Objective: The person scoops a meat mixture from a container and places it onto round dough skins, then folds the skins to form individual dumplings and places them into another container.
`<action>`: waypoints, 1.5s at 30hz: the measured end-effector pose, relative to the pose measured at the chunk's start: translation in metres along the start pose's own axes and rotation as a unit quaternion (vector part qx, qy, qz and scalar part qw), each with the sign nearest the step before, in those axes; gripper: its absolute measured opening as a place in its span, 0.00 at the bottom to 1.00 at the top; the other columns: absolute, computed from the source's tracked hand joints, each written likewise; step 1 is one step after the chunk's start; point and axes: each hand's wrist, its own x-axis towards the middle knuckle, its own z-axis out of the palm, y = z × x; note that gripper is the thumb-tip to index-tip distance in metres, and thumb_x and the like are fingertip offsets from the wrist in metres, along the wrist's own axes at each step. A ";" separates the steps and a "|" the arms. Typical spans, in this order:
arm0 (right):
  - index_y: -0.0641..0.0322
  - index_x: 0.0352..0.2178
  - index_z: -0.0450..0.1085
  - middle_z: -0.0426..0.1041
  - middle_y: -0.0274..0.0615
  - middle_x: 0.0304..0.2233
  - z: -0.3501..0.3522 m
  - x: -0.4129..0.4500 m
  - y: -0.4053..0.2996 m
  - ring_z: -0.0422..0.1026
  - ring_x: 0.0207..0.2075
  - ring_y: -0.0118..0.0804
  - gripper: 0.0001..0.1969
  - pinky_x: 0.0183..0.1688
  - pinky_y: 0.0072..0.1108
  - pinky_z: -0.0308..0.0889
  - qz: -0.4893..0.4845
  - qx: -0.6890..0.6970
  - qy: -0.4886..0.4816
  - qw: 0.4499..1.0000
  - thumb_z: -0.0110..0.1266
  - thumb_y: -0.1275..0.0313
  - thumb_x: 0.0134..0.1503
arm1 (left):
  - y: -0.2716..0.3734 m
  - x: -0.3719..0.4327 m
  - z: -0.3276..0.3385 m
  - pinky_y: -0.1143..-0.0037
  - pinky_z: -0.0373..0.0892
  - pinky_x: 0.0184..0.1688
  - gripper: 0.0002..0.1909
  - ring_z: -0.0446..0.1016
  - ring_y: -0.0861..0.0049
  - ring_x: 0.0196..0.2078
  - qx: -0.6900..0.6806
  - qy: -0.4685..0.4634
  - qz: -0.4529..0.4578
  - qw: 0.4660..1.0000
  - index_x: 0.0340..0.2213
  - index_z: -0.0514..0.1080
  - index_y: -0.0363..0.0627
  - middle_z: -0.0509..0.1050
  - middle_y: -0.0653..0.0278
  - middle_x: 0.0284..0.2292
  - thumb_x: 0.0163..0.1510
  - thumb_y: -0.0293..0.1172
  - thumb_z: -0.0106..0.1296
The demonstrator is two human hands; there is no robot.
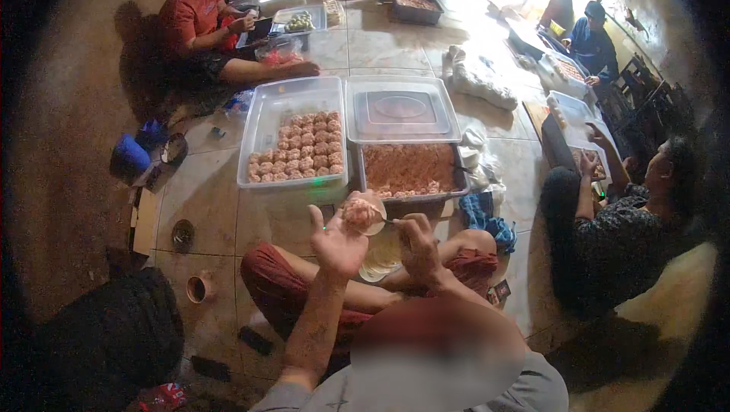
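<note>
My left hand (339,246) is palm up with fingers extended, bearing a thin round wrapper (376,224) with a lump of pinkish filling (360,212) on it. The handle of a dark utensil is in my right hand (421,244), its tip at the filling. Beyond my hands, a grey tray of minced filling (408,164) has its near part scooped into loose clumps. To its left stands a clear plastic container (242,175) with rows of round filled balls (311,147). A stack of pale round wrappers (381,255) lies between my crossed legs.
A clear lid (402,108) rests against the tray's far side. White plastic bags (482,78) and a blue checked cloth (487,221) lie to the right. Persons sit at left, right and far right beside other containers. A small cup (198,289) and a glass ashtray (183,235) are on the tiles.
</note>
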 end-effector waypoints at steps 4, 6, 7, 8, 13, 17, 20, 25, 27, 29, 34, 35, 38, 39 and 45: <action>0.64 0.48 0.71 0.70 0.52 0.38 0.005 -0.009 0.000 0.72 0.41 0.54 0.22 0.43 0.35 0.70 -0.018 0.040 -0.011 0.999 0.53 0.87 0.49 | -0.001 -0.017 0.007 0.53 0.53 0.67 0.51 0.60 0.53 0.65 -0.064 -0.047 -0.007 0.997 0.60 0.59 0.30 0.62 0.43 0.61 0.59 0.72 0.35; 0.64 0.48 0.71 0.70 0.52 0.38 0.007 -0.012 -0.003 0.72 0.41 0.54 0.23 0.42 0.35 0.70 -0.046 0.049 -0.018 0.998 0.53 0.87 0.49 | -0.003 -0.006 0.011 0.53 0.52 0.68 0.51 0.60 0.52 0.65 -0.058 -0.017 0.002 0.998 0.60 0.59 0.29 0.62 0.42 0.61 0.59 0.71 0.34; 0.63 0.49 0.71 0.70 0.52 0.38 0.010 -0.015 0.004 0.73 0.41 0.53 0.23 0.42 0.34 0.71 -0.072 0.023 -0.024 0.997 0.54 0.87 0.49 | -0.003 -0.002 0.014 0.53 0.51 0.68 0.50 0.59 0.51 0.65 -0.052 0.004 0.007 0.999 0.60 0.58 0.29 0.61 0.41 0.61 0.59 0.71 0.34; 0.63 0.49 0.71 0.70 0.52 0.38 0.011 -0.018 0.009 0.73 0.41 0.53 0.24 0.41 0.33 0.71 -0.099 -0.002 -0.030 0.995 0.54 0.87 0.49 | -0.003 -0.003 0.009 0.53 0.50 0.68 0.49 0.59 0.48 0.65 -0.059 -0.015 0.001 0.998 0.59 0.58 0.28 0.61 0.40 0.61 0.60 0.69 0.33; 0.63 0.50 0.70 0.71 0.51 0.37 -0.017 -0.023 0.013 0.74 0.38 0.52 0.23 0.40 0.33 0.72 -0.104 -0.061 -0.093 0.988 0.56 0.86 0.50 | 0.011 0.000 -0.017 0.51 0.53 0.67 0.47 0.60 0.49 0.64 -0.145 0.029 0.014 0.989 0.58 0.60 0.29 0.63 0.40 0.59 0.61 0.68 0.35; 0.62 0.48 0.69 0.71 0.52 0.34 -0.036 -0.020 0.002 0.74 0.36 0.52 0.20 0.38 0.34 0.72 0.001 0.049 -0.090 0.995 0.56 0.84 0.52 | 0.032 0.001 -0.025 0.51 0.59 0.64 0.44 0.65 0.49 0.60 -0.121 -0.007 0.078 0.990 0.54 0.65 0.33 0.70 0.43 0.54 0.60 0.68 0.36; 0.62 0.49 0.67 0.71 0.54 0.34 -0.035 0.004 -0.022 0.73 0.39 0.54 0.21 0.37 0.37 0.71 0.035 0.054 -0.139 0.988 0.59 0.81 0.52 | 0.020 0.000 -0.026 0.51 0.61 0.62 0.44 0.68 0.50 0.57 -0.059 -0.021 0.026 0.998 0.51 0.68 0.34 0.72 0.45 0.52 0.60 0.70 0.35; 0.58 0.48 0.65 0.70 0.53 0.36 -0.033 0.004 -0.029 0.73 0.41 0.57 0.26 0.37 0.39 0.71 -0.028 -0.084 -0.331 0.939 0.66 0.75 0.48 | 0.007 -0.006 -0.023 0.51 0.63 0.61 0.48 0.68 0.48 0.57 -0.031 -0.033 -0.022 0.999 0.51 0.68 0.31 0.71 0.43 0.52 0.58 0.73 0.33; 0.52 0.47 0.66 0.69 0.53 0.38 -0.063 0.019 -0.056 0.73 0.40 0.59 0.27 0.38 0.40 0.70 0.044 -0.064 -0.383 0.921 0.69 0.68 0.44 | 0.012 -0.006 -0.034 0.52 0.63 0.61 0.49 0.67 0.46 0.57 -0.045 -0.034 -0.035 0.998 0.51 0.67 0.30 0.71 0.40 0.51 0.59 0.73 0.32; 0.51 0.46 0.67 0.69 0.53 0.38 -0.051 0.016 -0.049 0.74 0.40 0.59 0.26 0.38 0.41 0.71 0.028 -0.057 -0.366 0.928 0.68 0.67 0.45 | 0.009 -0.006 -0.037 0.53 0.63 0.61 0.50 0.67 0.44 0.57 -0.060 -0.063 -0.103 0.991 0.51 0.66 0.29 0.70 0.37 0.51 0.58 0.74 0.31; 0.50 0.46 0.68 0.70 0.51 0.38 -0.071 0.032 -0.050 0.76 0.37 0.60 0.24 0.37 0.42 0.71 -0.007 -0.120 -0.426 0.897 0.66 0.64 0.47 | 0.018 -0.016 -0.036 0.52 0.67 0.58 0.59 0.71 0.44 0.54 0.045 0.025 -0.189 0.981 0.54 0.63 0.22 0.71 0.34 0.50 0.55 0.78 0.22; 0.49 0.47 0.69 0.70 0.50 0.39 -0.070 0.039 -0.046 0.76 0.38 0.59 0.24 0.36 0.41 0.71 -0.045 -0.097 -0.417 0.903 0.65 0.63 0.47 | 0.020 -0.015 -0.039 0.52 0.67 0.58 0.59 0.71 0.44 0.54 0.048 0.026 -0.191 0.980 0.54 0.63 0.22 0.71 0.34 0.50 0.55 0.78 0.22; 0.48 0.48 0.69 0.71 0.48 0.39 -0.072 0.042 -0.019 0.76 0.39 0.58 0.24 0.36 0.41 0.72 -0.066 -0.090 -0.406 0.907 0.64 0.62 0.48 | 0.015 -0.016 -0.027 0.52 0.67 0.59 0.61 0.69 0.42 0.56 0.082 0.028 -0.297 0.951 0.55 0.59 0.18 0.69 0.33 0.52 0.55 0.78 0.22; 0.48 0.48 0.70 0.71 0.47 0.39 -0.073 0.045 -0.011 0.76 0.39 0.58 0.25 0.36 0.41 0.72 -0.069 -0.105 -0.406 0.905 0.65 0.61 0.47 | 0.015 -0.016 -0.027 0.52 0.67 0.59 0.61 0.69 0.42 0.56 0.085 0.024 -0.298 0.951 0.55 0.59 0.18 0.69 0.33 0.52 0.55 0.78 0.22; 0.49 0.50 0.72 0.71 0.46 0.39 -0.063 0.023 -0.015 0.75 0.38 0.52 0.21 0.36 0.35 0.73 -0.066 -0.057 -0.345 0.935 0.58 0.75 0.54 | 0.009 -0.012 -0.043 0.56 0.71 0.55 0.57 0.72 0.49 0.54 0.131 0.062 -0.255 0.956 0.55 0.60 0.21 0.70 0.36 0.52 0.57 0.76 0.24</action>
